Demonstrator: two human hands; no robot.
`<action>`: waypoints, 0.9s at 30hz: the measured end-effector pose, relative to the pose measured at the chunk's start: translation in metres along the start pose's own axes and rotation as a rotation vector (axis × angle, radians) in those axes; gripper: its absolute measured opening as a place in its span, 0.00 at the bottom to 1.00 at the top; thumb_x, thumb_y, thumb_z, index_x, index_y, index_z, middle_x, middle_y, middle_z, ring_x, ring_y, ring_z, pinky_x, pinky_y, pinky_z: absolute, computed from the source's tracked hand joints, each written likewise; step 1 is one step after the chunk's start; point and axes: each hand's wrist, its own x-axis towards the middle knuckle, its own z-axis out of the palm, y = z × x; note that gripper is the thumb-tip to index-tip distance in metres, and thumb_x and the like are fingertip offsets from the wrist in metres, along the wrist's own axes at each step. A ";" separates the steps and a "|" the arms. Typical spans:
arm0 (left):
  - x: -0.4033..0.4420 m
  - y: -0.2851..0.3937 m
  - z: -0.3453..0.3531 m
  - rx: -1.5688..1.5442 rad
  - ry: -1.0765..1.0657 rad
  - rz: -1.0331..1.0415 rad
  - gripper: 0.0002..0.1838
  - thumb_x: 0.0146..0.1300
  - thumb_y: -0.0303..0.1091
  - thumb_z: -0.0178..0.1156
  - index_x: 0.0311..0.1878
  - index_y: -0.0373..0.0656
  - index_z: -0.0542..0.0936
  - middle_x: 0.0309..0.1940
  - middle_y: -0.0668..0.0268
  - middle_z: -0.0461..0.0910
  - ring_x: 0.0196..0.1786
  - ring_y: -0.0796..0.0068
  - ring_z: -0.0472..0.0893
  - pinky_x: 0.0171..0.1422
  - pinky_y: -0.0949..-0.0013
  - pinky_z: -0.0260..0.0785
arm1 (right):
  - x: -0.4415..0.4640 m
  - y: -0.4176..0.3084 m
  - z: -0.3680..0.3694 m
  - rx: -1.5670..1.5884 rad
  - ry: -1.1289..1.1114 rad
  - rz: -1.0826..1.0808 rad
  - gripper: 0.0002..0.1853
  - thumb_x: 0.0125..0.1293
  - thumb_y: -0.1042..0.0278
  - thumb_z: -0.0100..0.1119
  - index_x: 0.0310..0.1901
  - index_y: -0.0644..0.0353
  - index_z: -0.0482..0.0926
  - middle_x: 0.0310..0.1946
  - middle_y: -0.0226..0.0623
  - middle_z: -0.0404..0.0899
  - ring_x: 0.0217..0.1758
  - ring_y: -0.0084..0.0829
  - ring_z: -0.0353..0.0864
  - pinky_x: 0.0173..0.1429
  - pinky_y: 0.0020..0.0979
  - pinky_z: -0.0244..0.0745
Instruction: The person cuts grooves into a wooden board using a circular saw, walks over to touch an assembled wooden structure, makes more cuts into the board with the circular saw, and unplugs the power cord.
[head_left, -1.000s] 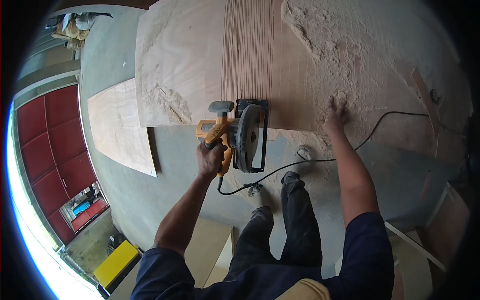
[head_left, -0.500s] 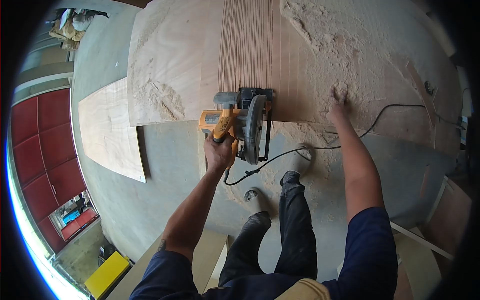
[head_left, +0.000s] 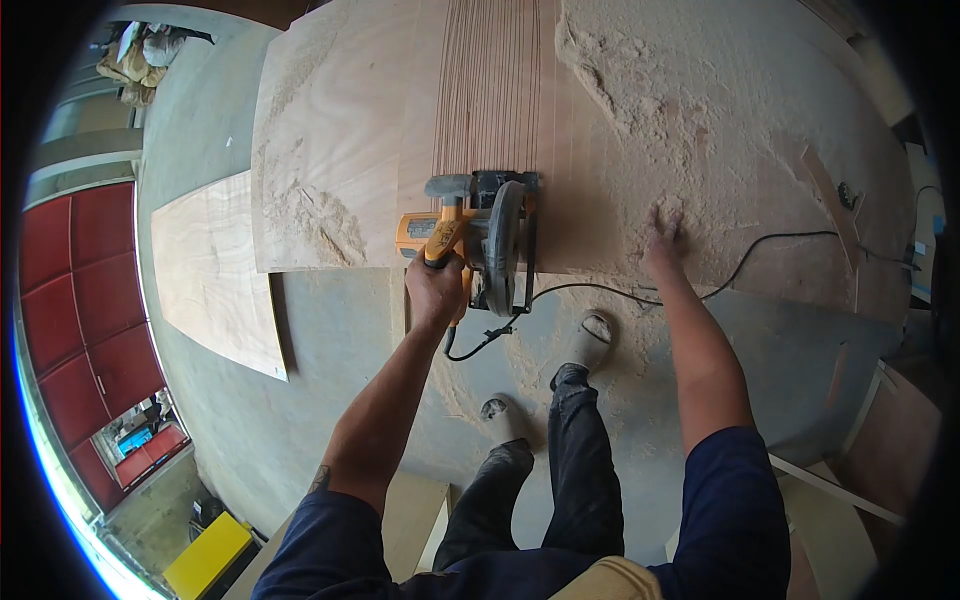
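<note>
My left hand (head_left: 436,290) is wrapped around the rear handle of an orange and grey circular saw (head_left: 418,233). The saw rests at the near edge of a large plywood board (head_left: 345,110), partly overhanging it. Many narrow parallel grooves (head_left: 488,85) run across the board straight ahead of the saw. To the right, my right hand (head_left: 660,248) leans on the board with its fingers stretched out into sawdust (head_left: 625,95). From the saw's rear, a black power cord (head_left: 625,292) loops off to the right, passing just below my right hand. The blade is hidden by its guard.
A smaller plywood sheet (head_left: 220,275) lies on the left. Thin wood strips (head_left: 832,205) lie on the board's right side. My dusty slippers (head_left: 592,340) are on the concrete floor. Cabinet-like panels (head_left: 880,430) stand at right, and a yellow box (head_left: 208,558) sits at lower left.
The circular saw has moved slightly forward onto the board, away from me, with my left hand on it. My right hand stays on the sawdusty board. The whole view has shifted a little.
</note>
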 end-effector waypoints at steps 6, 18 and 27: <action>0.032 0.025 0.010 0.020 0.033 0.001 0.15 0.62 0.30 0.60 0.49 0.31 0.83 0.37 0.51 0.88 0.42 0.58 0.88 0.52 0.60 0.76 | -0.003 -0.006 -0.008 -0.057 -0.027 0.052 0.61 0.64 0.48 0.73 0.84 0.33 0.31 0.85 0.51 0.25 0.86 0.52 0.40 0.85 0.46 0.51; 0.104 0.070 0.032 0.112 0.131 0.084 0.18 0.60 0.35 0.63 0.49 0.31 0.84 0.38 0.45 0.87 0.46 0.46 0.88 0.52 0.54 0.77 | -0.004 0.001 0.008 0.126 0.063 -0.007 0.71 0.54 0.52 0.82 0.83 0.34 0.28 0.82 0.62 0.19 0.83 0.71 0.37 0.81 0.60 0.52; 0.156 0.105 0.048 0.098 0.154 0.061 0.20 0.57 0.37 0.63 0.50 0.35 0.85 0.40 0.46 0.87 0.47 0.47 0.87 0.54 0.54 0.76 | 0.000 0.005 0.021 0.144 0.139 -0.049 0.71 0.56 0.55 0.80 0.83 0.31 0.25 0.82 0.61 0.16 0.84 0.70 0.32 0.81 0.63 0.53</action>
